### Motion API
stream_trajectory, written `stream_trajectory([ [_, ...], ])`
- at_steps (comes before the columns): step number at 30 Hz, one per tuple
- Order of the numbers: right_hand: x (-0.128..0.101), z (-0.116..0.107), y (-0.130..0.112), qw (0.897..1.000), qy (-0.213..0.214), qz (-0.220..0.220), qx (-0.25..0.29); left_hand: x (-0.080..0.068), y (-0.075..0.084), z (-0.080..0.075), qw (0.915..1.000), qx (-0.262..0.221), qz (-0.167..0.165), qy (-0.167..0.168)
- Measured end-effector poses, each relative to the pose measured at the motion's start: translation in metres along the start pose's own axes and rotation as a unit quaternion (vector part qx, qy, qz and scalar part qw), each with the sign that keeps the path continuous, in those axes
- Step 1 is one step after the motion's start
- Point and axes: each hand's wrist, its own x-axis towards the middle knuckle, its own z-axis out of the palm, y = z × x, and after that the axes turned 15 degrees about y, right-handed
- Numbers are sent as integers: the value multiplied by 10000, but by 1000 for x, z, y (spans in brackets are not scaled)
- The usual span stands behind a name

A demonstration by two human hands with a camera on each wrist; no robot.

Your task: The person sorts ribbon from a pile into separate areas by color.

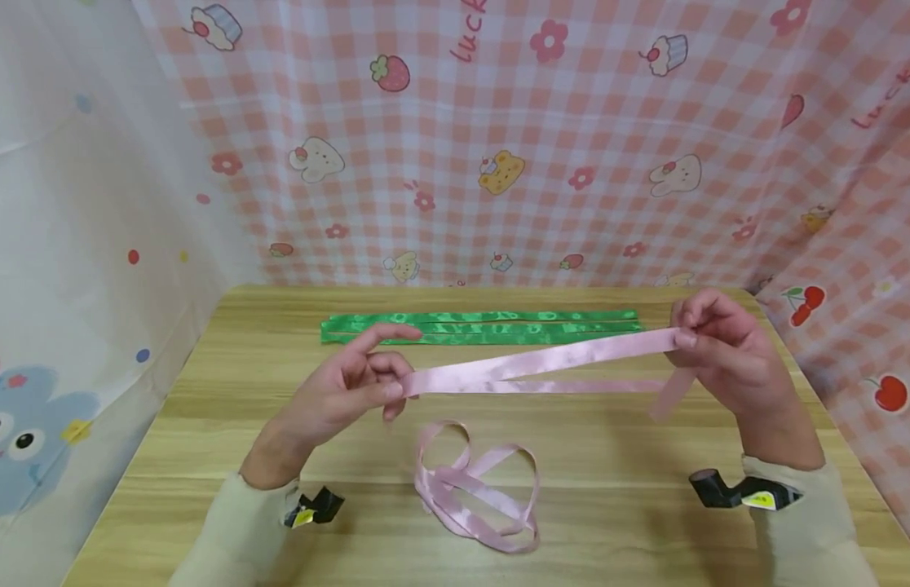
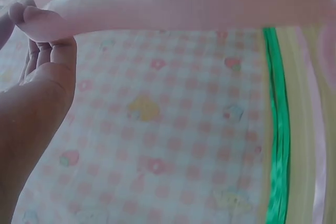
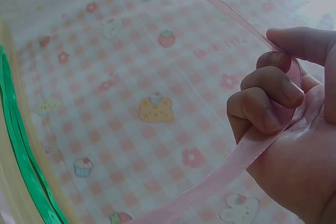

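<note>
I see the pink ribbon point(image 1: 543, 363) stretched mid-frame above the tabletop point(image 1: 631, 489), left hand point(image 1: 345, 391) fingers pinching one end, right hand point(image 1: 719, 346) fingers curled round the other. Satin looks slick; a loose pinch could let it slip and sag.

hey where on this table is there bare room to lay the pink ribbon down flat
Bare wood shows along the left side of the table, between its left edge and the left hand, and at the front right, between the loose pink coil and the right hand. The far strip is taken by the green ribbon; the middle is crowded by the stretched pink ribbon.
</note>
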Motion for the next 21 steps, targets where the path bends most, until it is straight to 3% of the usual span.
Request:
stream_trajectory([
  [6,-13,-17,-8,9995,314,-22,25,-12,12,-27,9992,380,81,18],
  [15,-43,-53,-11,9935,353,651,-862,-43,18,-83,9863,1406,-679,537],
  [18,-54,-61,-9,9827,378,951,-1546,-52,13,-98,9753,1796,-998,811],
  [21,-63,-67,-8,9571,557,1292,-2534,-59,7,-112,9593,2174,-1334,1212],
])
